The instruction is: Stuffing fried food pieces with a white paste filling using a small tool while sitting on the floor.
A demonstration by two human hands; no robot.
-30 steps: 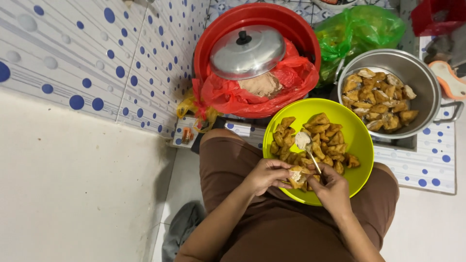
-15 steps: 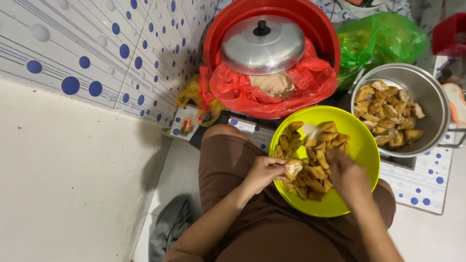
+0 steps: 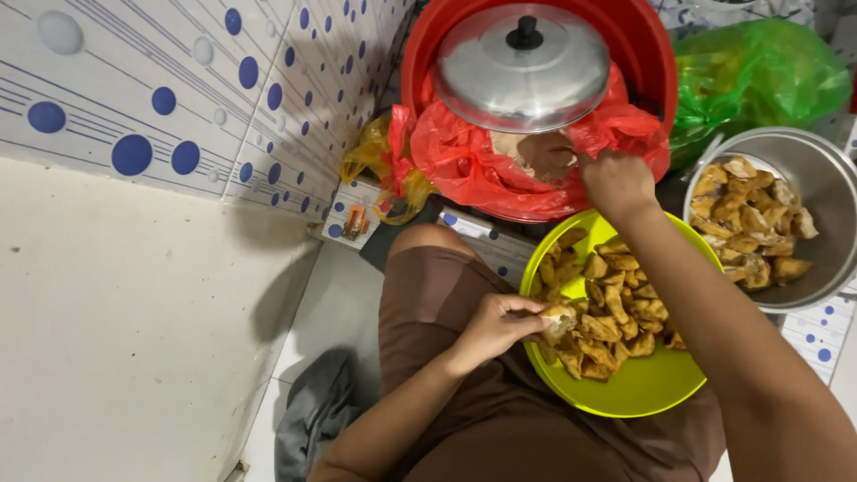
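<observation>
The left hand [image 3: 495, 326] sits low over the lap, fingers curled together and pinched on a piece of fried tofu [image 3: 561, 314] — a small golden puff, split open at one end and pale inside. It is held right at the near-left rim of the lime-green bowl [image 3: 656, 393], touching the heap of other fried pieces [image 3: 616, 308] lying there. Its long axis runs roughly left to right in the head view, the open end pointing right, out over the bowl, the closed end tucked under the fingertips.

The right hand [image 3: 616, 183] is up at the far side, reaching across the bowl into the red plastic bag [image 3: 473, 161] that lines the red basin [image 3: 643, 45]. Its fingers are bunched and dipped down toward the pale filling [image 3: 536, 152] showing in the bag — whether they grip any of it cannot be told, the fingertips are hidden behind the knuckles. Just above that hand a steel lid [image 3: 522, 71] with a black knob rests tilted on the bag.

To the right stands a steel pot [image 3: 826, 178] with more fried pieces inside, and behind it a green plastic bag [image 3: 768, 76]. The bowl rests on the person's lap, on brown cloth [image 3: 446, 295]. To the left, white wall tiles [image 3: 178, 116] with blue dots.
</observation>
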